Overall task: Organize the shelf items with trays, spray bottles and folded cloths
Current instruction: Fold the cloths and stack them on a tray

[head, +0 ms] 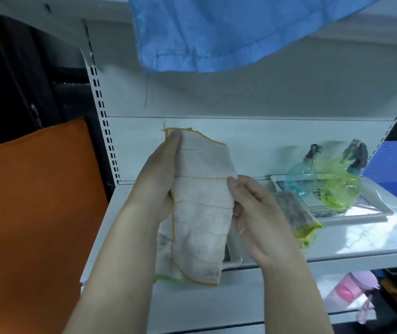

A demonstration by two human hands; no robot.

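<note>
Step in hand, by my reading: folding. Left hand (159,169) grips the white cloth (202,203) at its far left corner, thumb on top, forearm raised. Cloth hangs doubled over the near edge of the shelf (361,239). Right hand (252,208) pinches its right edge, fingers curled behind. Next move probably calls for another fold, then laying it by the folded cloth (293,213), just left of the tray (382,210) carrying the spray bottles (342,189).
</note>
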